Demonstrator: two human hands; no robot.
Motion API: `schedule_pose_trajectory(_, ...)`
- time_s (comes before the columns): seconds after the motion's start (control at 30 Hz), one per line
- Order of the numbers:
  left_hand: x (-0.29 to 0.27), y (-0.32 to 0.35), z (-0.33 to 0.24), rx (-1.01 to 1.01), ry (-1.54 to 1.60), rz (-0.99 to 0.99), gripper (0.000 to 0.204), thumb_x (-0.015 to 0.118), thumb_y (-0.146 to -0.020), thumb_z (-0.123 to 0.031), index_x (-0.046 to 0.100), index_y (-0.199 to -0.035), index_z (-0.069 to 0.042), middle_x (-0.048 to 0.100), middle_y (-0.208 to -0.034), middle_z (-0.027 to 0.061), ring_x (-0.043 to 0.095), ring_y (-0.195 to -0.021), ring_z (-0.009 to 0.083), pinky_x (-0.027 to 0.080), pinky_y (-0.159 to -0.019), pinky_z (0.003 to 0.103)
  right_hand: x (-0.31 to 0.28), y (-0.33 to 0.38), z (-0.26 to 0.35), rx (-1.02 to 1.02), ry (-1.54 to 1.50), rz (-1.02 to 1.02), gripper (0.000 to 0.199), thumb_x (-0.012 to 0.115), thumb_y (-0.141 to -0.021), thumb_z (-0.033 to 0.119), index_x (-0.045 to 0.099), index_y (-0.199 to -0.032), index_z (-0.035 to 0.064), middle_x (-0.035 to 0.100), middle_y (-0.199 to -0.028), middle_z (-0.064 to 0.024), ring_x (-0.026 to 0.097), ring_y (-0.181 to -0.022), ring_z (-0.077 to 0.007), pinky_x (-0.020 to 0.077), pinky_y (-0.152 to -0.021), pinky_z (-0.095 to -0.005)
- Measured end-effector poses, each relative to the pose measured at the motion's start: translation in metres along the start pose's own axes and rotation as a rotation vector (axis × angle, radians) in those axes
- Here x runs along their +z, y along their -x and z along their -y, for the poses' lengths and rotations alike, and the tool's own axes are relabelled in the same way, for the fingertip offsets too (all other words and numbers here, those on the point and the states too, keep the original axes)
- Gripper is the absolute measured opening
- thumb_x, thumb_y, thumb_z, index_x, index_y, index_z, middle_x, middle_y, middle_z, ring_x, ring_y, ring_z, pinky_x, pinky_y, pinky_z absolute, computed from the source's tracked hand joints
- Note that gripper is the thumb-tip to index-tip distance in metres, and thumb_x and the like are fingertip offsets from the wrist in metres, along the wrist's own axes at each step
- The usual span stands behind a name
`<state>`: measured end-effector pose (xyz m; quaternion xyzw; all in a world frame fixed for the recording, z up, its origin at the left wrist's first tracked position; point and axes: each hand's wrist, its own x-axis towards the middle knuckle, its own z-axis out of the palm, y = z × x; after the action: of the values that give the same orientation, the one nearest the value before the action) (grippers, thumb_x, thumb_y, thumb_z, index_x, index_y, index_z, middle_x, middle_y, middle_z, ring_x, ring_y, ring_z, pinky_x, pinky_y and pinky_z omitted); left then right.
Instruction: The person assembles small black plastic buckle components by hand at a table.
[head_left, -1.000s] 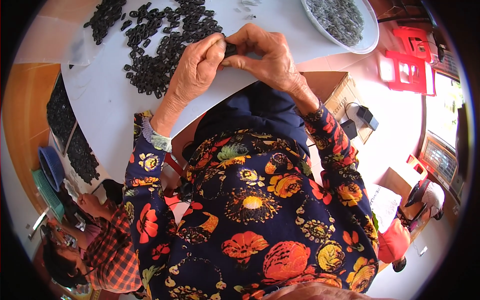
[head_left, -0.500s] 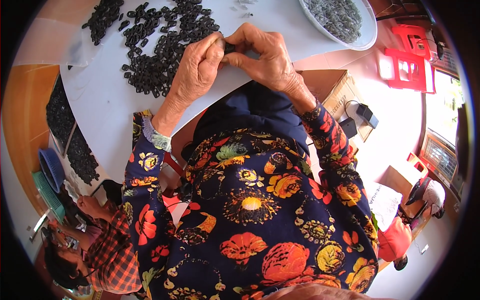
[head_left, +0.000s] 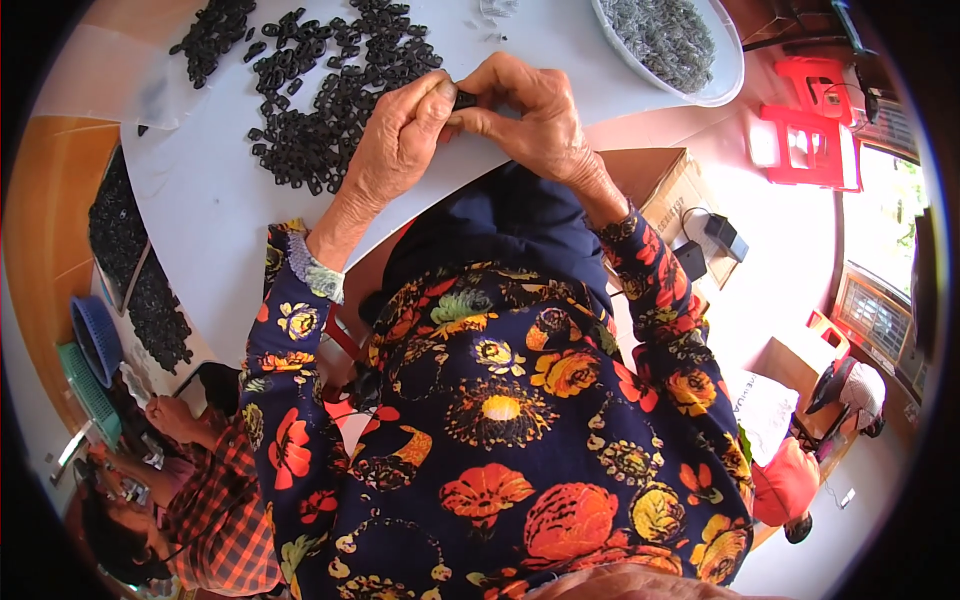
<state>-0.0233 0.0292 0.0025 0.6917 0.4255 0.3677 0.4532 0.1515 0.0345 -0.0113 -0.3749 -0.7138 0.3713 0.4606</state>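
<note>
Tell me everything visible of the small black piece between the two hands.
The small black piece looks uniformly dark and perhaps plastic. Only a short stretch shows, between the left hand and the right hand, whose fingers grip it and hide the rest. Its full outline, any openings and its exact tilt cannot be told. It is seen against the pale table, right of the loose black pieces.

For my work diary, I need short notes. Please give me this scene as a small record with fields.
Left hand: fingers curled, at a small black piece
Right hand: thumb and finger pinching the same piece
Table: pale; loose black pieces mostly at left
Basin: round, far right, holding clear pieces
Right side: cardboard box, red stools
Lower left: co-worker, checked shirt
</note>
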Motion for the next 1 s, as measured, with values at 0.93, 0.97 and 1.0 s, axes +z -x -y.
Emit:
schedule_pose_trajectory(0.93,0.014,0.006,-0.002,-0.060,0.306,0.144,0.046,0.037,-0.098,-0.033,0.041,-0.064,-0.002,0.042,-0.061,0.0031,0.045,-0.066,0.0148,0.038,-0.064,0.028,-0.012,-0.090,-0.017,-0.213,0.589,0.367,0.011,0.063,-0.079,0.012,0.066,-0.084,0.0027,0.063,-0.077,-0.0142,0.061,-0.074,-0.0338,0.0492,-0.067,-0.0418)
schedule_pose_trajectory(0.97,0.014,0.006,-0.003,-0.060,0.298,0.152,0.046,0.037,-0.098,-0.033,0.041,-0.064,-0.002,0.042,-0.061,0.0032,0.045,-0.066,0.0144,0.038,-0.063,0.028,-0.012,-0.091,-0.015,-0.229,0.622,0.378,0.009,0.062,-0.078,0.009,0.065,-0.081,0.0019,0.062,-0.076,-0.0146,0.061,-0.074,-0.0341,0.0492,-0.067,-0.0421)
schedule_pose_trajectory(1.0,0.014,0.007,-0.003,-0.063,0.301,0.152,0.046,0.037,-0.098,-0.033,0.041,-0.064,-0.002,0.042,-0.061,0.0032,0.045,-0.066,0.0144,0.038,-0.063,0.028,-0.012,-0.090,-0.014,-0.240,0.658,0.385,0.007,0.061,-0.077,0.007,0.064,-0.079,0.0011,0.062,-0.075,-0.0150,0.061,-0.074,-0.0344,0.0492,-0.066,-0.0423)
